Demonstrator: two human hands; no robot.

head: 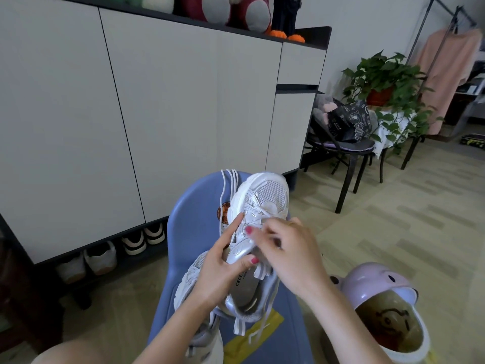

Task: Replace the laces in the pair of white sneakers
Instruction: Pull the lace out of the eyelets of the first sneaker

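Note:
A white mesh sneaker (265,203) is held up over a blue plastic chair (194,224), toe pointing away. My left hand (223,264) grips its side near the tongue, index finger stretched along the eyelets. My right hand (283,248) pinches the white lace (258,218) at the eyelets. Loose lace ends (259,329) hang below the heel. The second white sneaker (191,282) lies under the first, mostly hidden by my left arm. Spare white laces (228,179) drape over the chair's back edge.
A white cabinet (131,101) stands behind the chair, with shoes (131,241) stored beneath it. A pink bin (380,311) sits at the lower right. A black chair (343,153) with bags and a potted plant (385,88) stand at the right.

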